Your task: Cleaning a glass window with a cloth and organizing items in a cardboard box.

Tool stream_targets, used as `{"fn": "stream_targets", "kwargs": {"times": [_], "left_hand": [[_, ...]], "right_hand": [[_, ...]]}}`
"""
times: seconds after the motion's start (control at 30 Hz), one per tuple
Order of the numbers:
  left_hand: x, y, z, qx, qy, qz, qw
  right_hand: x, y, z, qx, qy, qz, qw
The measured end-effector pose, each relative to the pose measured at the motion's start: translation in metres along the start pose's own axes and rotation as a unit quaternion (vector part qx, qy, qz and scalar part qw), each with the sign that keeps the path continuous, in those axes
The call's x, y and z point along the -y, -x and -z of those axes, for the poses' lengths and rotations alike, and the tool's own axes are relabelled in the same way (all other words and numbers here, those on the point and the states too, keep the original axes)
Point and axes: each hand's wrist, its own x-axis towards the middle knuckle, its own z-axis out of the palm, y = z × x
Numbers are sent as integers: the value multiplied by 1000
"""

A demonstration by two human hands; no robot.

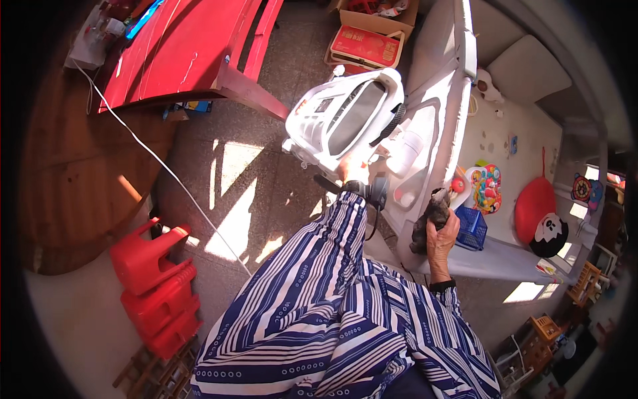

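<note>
Cloth was bunched in the right hand, white frame by the left hand
Right fingers were curled around the dark grey cloth at the pen wall, its long axis running away and a bit right; the left hand was nearer the frame, right at its near edge, but glare washed it out so I couldn't tell its grip. Sunlit speckled floor below, red stools off left
</note>
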Motion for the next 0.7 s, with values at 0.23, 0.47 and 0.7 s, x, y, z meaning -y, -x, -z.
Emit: {"fn": "stream_targets", "kwargs": {"times": [0.23,0.47,0.7], "left_hand": [[4,21,34,4,46,29,999],[24,26,63,27,134,100,986],[29,17,111,14,242,127,962]], "right_hand": [[6,-1,3,10,6,-1,1000],[-2,0,0,9,19,-28,999],[6,-7,6,10,8,-30,999]]}}
